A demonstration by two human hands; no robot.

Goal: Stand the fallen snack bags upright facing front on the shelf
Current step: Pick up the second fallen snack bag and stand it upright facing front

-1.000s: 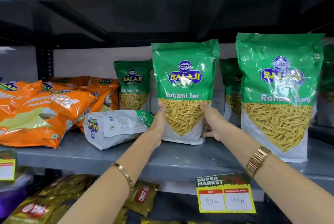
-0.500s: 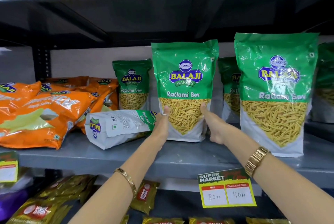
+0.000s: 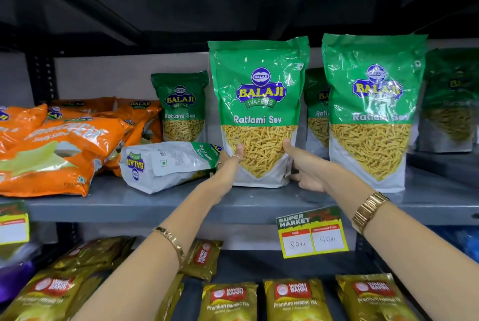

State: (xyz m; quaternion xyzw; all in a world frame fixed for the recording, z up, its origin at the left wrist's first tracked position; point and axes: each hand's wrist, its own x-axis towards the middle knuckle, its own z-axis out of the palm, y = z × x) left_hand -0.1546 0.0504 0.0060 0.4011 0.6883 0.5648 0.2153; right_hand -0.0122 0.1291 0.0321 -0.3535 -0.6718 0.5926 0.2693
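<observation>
A green Ratlami Sev bag [image 3: 259, 92] stands upright on the grey shelf [image 3: 160, 204], its front label facing me. My left hand [image 3: 229, 165] grips its lower left side and my right hand [image 3: 305, 167] grips its lower right side. Left of it another green Ratlami Sev bag [image 3: 166, 163] lies fallen on its side, back panel up. A further upright bag [image 3: 370, 113] stands at the right, with smaller-looking upright ones behind [image 3: 181, 108].
Orange snack bags [image 3: 51, 154] lie piled flat at the left of the shelf. A price tag [image 3: 312, 232] hangs on the shelf's front edge. Gold tea packets [image 3: 294, 300] fill the shelf below. The shelf above hangs low over the bags.
The held bag has been lowered so its base rests on the shelf, and it stands straighter. Both hands stay on its lower sides.
</observation>
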